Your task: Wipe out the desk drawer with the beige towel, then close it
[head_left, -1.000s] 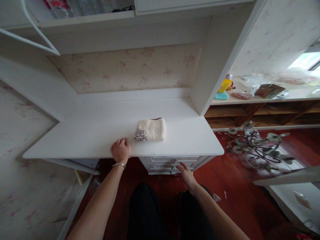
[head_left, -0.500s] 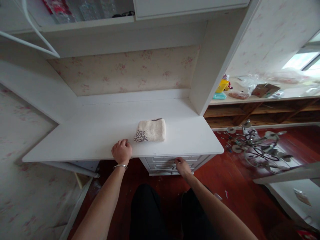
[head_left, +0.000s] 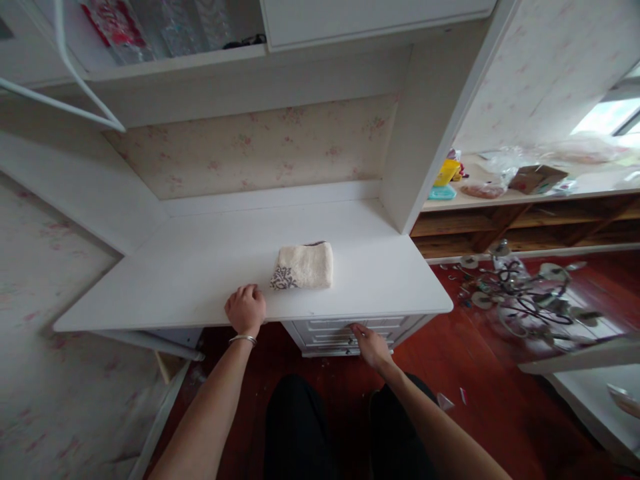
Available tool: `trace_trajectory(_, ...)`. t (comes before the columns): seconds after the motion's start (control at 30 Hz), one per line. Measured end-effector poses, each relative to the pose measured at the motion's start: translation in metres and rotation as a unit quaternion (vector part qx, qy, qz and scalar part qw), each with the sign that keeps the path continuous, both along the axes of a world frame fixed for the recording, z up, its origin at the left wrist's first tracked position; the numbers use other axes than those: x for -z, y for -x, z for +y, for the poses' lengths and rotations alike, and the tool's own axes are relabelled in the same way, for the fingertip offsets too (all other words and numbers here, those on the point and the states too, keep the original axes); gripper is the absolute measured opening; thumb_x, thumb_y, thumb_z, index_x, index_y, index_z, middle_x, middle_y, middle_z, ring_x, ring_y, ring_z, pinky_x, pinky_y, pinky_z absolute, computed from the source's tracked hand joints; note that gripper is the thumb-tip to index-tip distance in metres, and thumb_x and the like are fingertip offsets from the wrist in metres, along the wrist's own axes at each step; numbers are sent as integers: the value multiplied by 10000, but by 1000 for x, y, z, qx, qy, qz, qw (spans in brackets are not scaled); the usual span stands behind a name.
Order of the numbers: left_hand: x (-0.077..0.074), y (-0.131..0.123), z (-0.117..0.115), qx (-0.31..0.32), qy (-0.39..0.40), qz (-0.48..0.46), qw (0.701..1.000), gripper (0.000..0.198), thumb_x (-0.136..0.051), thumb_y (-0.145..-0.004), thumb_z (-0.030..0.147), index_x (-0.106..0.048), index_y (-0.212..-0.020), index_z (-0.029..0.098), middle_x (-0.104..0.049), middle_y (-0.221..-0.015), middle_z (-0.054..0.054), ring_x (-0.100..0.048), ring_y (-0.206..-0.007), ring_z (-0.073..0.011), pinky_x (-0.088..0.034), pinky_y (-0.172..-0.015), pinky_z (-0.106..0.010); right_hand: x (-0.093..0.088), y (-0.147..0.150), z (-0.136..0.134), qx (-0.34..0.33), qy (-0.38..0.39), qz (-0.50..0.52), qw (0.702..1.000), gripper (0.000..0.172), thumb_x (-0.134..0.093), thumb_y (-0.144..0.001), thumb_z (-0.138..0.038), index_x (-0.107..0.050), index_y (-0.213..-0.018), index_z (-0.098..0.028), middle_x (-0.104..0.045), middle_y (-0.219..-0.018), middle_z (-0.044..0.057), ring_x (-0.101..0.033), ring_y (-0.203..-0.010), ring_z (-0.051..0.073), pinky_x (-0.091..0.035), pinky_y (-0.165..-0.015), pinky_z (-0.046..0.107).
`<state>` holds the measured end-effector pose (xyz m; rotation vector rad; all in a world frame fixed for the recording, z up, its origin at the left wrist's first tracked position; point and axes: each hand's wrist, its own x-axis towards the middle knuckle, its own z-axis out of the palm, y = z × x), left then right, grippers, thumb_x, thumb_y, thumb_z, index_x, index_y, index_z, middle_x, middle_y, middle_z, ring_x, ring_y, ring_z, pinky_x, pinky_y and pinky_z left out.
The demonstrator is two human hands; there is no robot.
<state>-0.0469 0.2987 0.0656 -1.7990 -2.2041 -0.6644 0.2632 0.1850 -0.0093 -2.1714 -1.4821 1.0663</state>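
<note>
A folded cream towel (head_left: 304, 266) with a dark floral corner lies on the white desk top (head_left: 200, 267). My left hand (head_left: 245, 309), with a bracelet on the wrist, rests as a loose fist on the desk's front edge, just left of the towel. My right hand (head_left: 369, 343) is lower down, its fingers curled at the handle of the top drawer (head_left: 345, 325) of the white drawer unit under the desk. My dark-trousered legs show at the bottom.
A white upright panel (head_left: 425, 133) bounds the desk on the right. Beyond it stands a wooden shelf (head_left: 525, 200) with a yellow object, a box and bags. A tangled chandelier (head_left: 525, 300) lies on the red floor. Shelves hang above the desk.
My right hand has risen from in front of the drawers to the top drawer's handle. My left hand has stayed on the desk edge. The view has shifted slightly.
</note>
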Motion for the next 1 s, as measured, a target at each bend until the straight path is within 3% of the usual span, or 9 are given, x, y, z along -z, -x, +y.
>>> trace_trajectory(0.1,0,0,1,-2,-1,-1,1000,300,-443,-874,247,-676,-1060,210,-645,-1073,-94,-530,-1008,-282,-337,-895,-414,3,0,-13,2,-6,10,1000,439,-315,-952,-449,-671,-1143,-279,-705,-1059,69,-629,-1029,268,-425,-880,352)
trace_trajectory(0.2,0,-1,2,-5,-1,2,1000,296,-440,-877,249,-676,-1054,214,-649,-1075,-81,-531,-1006,-277,-336,-900,-409,12,2,-44,26,-42,69,996,426,-358,-931,-463,-709,-1047,-251,-695,-1092,49,-612,-1057,253,-420,-900,320)
trace_trajectory(0.3,2,0,2,-5,-2,6,1000,308,-429,-887,258,-672,-1069,209,-648,-1072,-88,-529,-1013,-277,-335,-903,-408,23,4,-86,60,-50,181,980,486,-377,-900,-550,-700,-1045,-217,-710,-918,37,-661,-812,228,-476,-742,300)
trace_trajectory(0.4,2,-1,1,-2,2,11,1000,316,-418,-890,260,-664,-1080,202,-641,-1069,-100,-523,-1020,-282,-334,-901,-417,26,6,-123,75,-11,241,968,579,-377,-861,-639,-687,-1042,-185,-680,-787,24,-603,-538,177,-454,-548,281)
trace_trajectory(0.6,-1,0,2,17,55,49,997,306,-430,-881,256,-642,-1091,186,-613,-1069,-132,-521,-1017,-298,-349,-890,-454,18,7,-175,51,46,260,963,667,-367,-817,-729,-680,-1006,-171,-653,-731,27,-580,-480,140,-398,-461,238)
trace_trajectory(0.77,2,9,-1,63,79,71,992,318,-428,-897,265,-620,-1133,172,-583,-1096,-142,-526,-1024,-295,-381,-904,-446,9,10,-209,37,49,269,961,649,-326,-833,-718,-676,-949,-184,-637,-733,32,-544,-461,141,-377,-409,236)
trace_trajectory(0.87,1,6,-9,98,54,84,990,343,-446,-893,251,-589,-1192,165,-530,-1186,-156,-496,-1091,-293,-389,-934,-426,3,9,-224,26,58,242,968,618,-327,-843,-695,-690,-855,-195,-633,-696,41,-569,-531,178,-399,-446,252)
trace_trajectory(1.0,-12,-13,-26,210,29,116,970,409,-507,-841,202,-544,-1247,162,-484,-1267,-151,-458,-1168,-283,-363,-1009,-414,2,3,-239,-25,44,204,978,562,-361,-861,-635,-691,-701,-211,-671,-726,43,-631,-770,255,-461,-686,304)
